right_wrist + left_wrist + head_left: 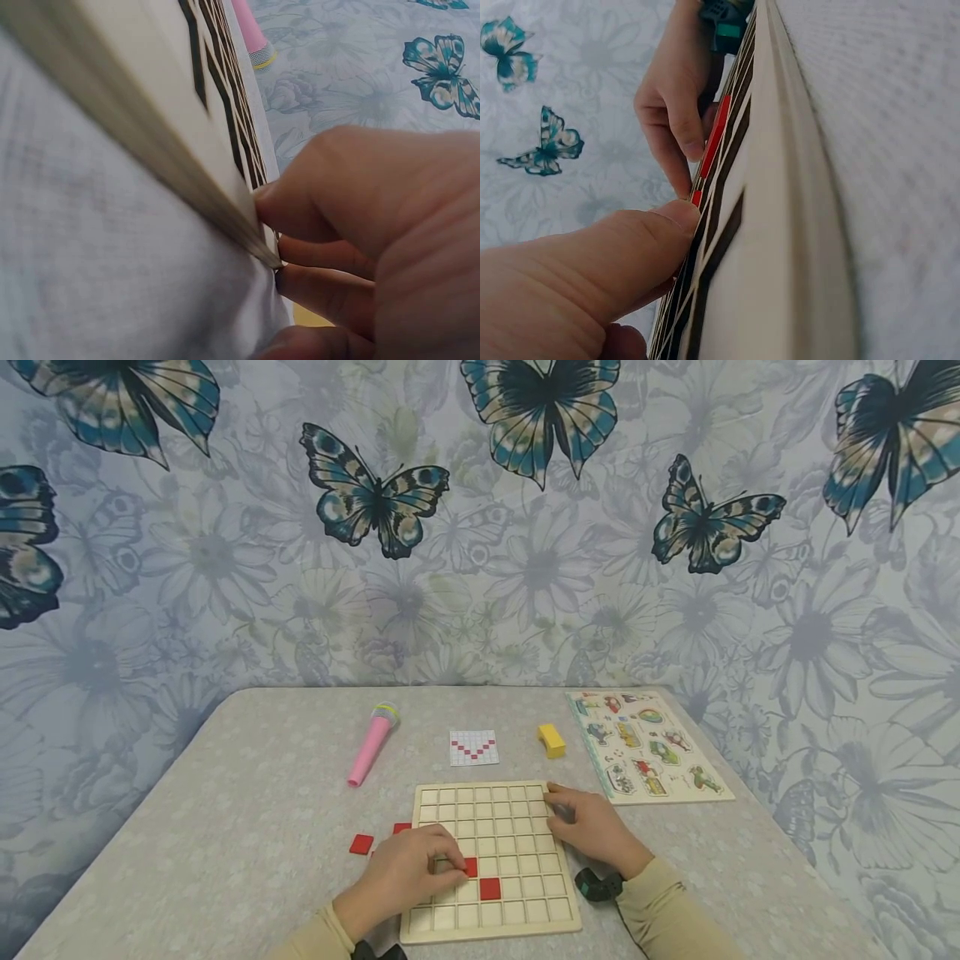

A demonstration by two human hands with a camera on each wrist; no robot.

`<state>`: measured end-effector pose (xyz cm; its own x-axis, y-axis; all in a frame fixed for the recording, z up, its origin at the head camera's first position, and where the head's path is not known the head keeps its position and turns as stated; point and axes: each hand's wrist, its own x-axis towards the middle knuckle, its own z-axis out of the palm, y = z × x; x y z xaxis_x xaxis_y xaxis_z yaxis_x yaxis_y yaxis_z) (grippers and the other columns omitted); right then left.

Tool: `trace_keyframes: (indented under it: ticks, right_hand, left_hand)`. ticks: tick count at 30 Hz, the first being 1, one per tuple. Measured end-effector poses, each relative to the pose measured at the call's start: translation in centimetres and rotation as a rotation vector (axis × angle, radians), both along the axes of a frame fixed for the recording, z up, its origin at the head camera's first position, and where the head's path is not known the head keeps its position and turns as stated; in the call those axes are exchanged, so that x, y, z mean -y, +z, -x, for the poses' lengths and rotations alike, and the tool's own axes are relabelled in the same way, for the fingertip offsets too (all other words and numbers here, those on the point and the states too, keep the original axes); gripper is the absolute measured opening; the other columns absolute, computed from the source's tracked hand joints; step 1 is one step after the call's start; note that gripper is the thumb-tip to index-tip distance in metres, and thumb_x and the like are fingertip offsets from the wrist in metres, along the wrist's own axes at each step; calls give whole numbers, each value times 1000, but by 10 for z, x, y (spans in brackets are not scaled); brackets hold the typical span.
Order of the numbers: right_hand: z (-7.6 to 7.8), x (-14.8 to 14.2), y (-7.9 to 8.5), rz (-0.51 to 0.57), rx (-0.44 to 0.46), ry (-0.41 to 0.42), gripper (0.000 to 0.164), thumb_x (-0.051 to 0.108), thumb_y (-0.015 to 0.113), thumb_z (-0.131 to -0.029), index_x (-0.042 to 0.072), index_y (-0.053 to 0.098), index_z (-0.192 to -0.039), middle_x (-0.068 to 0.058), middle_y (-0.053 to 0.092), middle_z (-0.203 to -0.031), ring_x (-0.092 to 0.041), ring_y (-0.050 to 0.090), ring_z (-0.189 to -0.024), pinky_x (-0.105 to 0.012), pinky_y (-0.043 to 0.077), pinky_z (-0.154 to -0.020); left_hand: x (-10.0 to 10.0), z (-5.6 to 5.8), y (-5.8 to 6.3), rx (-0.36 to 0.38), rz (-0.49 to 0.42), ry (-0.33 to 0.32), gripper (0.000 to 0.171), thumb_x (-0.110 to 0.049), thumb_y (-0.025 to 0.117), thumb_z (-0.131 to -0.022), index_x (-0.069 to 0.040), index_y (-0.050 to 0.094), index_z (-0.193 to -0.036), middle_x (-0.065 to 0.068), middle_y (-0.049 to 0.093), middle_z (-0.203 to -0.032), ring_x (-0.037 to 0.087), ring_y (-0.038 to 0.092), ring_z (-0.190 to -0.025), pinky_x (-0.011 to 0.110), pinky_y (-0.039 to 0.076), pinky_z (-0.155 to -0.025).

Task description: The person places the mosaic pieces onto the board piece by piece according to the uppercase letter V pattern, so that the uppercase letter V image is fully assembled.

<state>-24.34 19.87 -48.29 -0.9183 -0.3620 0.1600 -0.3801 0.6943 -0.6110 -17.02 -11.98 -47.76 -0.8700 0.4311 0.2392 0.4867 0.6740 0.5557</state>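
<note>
A square wooden grid board point(525, 927) lies on the table with shallow cells. My left hand point(412, 868) is over its left part, thumb and fingers pinching a red square tile point(471, 867) at one of the cells. In the left wrist view, the thumb tip overlaps that tile point(697, 198). Diagonally below it, a second red tile point(490, 888) sits in a cell. My right hand point(592, 827) grips the board's upper right edge, thumb and fingers around the rim in the right wrist view. Loose red tiles point(362, 844) lie left of the board, some partly hidden by my left hand.
Behind the board lies a small card point(474, 748) with a red V pattern on a grid. A pink toy microphone point(369, 750) is to its left, a yellow block point(551, 741) to its right. A picture puzzle board point(652, 747) occupies the table's back right.
</note>
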Motion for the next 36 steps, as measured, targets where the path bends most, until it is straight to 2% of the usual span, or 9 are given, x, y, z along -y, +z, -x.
trace_keyframes:
  ticks: [5, 9, 11, 14, 17, 19, 24, 31, 36]
  right_hand:
    - [0, -1, 0, -3, 1, -1, 40, 16, 71, -94, 5, 68, -133, -11, 58, -148, -35, 52, -140, -54, 42, -112]
    - [1, -1, 0, 0, 3, 7, 41, 17, 70, -95, 5, 68, -133, -10, 58, -149, -34, 52, -140, -53, 42, -113]
    - [1, -1, 1, -1, 4, 12, 41, 17, 70, -95, 5, 68, -134, -10, 57, -149, -34, 51, -141, -53, 42, -113]
    - [0, -2, 1, -1, 1, 14, 41, 17, 70, -95, 5, 67, -134, -11, 57, -149, -34, 51, -141, -53, 42, -113]
    - [0, -2, 1, 3, 3, 17, 41, 17, 70, -95, 5, 67, -134, -11, 57, -149, -34, 51, -141, -53, 42, -113]
    - [-1, -2, 1, 7, 4, 16, 41, 17, 70, -95, 5, 68, -134, -11, 58, -149, -34, 51, -141, -53, 42, -113]
    - [-1, -1, 1, 7, 7, 12, 40, 16, 70, -95, 5, 68, -134, -10, 58, -148, -34, 51, -141, -53, 42, -113]
    - [-3, -1, 2, 13, 11, 11, 41, 16, 70, -95, 4, 67, -134, -11, 58, -149, -35, 51, -141, -53, 42, -113]
    - [-4, -1, 4, 22, 16, 16, 41, 16, 70, -95, 4, 67, -134, -11, 57, -149, -35, 50, -141, -53, 42, -113]
  left_hand:
    - [4, 1, 3, 48, -51, 51, 8, -44, 81, -87, -42, 74, -87, -27, 67, -93, -4, 53, -65, 20, 43, -56]
    - [21, 6, 12, 45, -106, 172, 3, -35, 76, -93, -35, 74, -92, -21, 66, -85, 0, 49, -56, 23, 41, -50]
    - [32, 11, 16, 39, -95, 247, 5, -27, 75, -93, -32, 75, -95, -19, 65, -84, 2, 49, -56, 24, 40, -50]
    - [49, 17, 21, 89, -55, 341, 13, -19, 74, -91, -29, 74, -100, -15, 64, -78, 6, 49, -54, 27, 40, -49]
    - [60, 20, 24, 138, -26, 394, 17, -17, 73, -88, -26, 75, -102, -12, 66, -75, 10, 54, -56, 31, 41, -51]
    - [64, 20, 26, 155, -6, 394, 17, -18, 75, -86, -25, 75, -101, -10, 68, -78, 10, 55, -60, 32, 42, -55]
    - [71, 20, 24, 178, 47, 333, 25, -29, 88, -79, -29, 74, -100, -9, 68, -103, 9, 52, -66, 31, 42, -59]
    - [78, 25, 18, 137, 91, 204, 43, -42, 94, -70, -30, 76, -108, -15, 65, -104, 4, 49, -65, 25, 42, -59]
    - [80, 27, 17, 139, 111, 204, 45, -42, 94, -69, -30, 77, -108, -16, 64, -102, 4, 49, -66, 26, 42, -60]
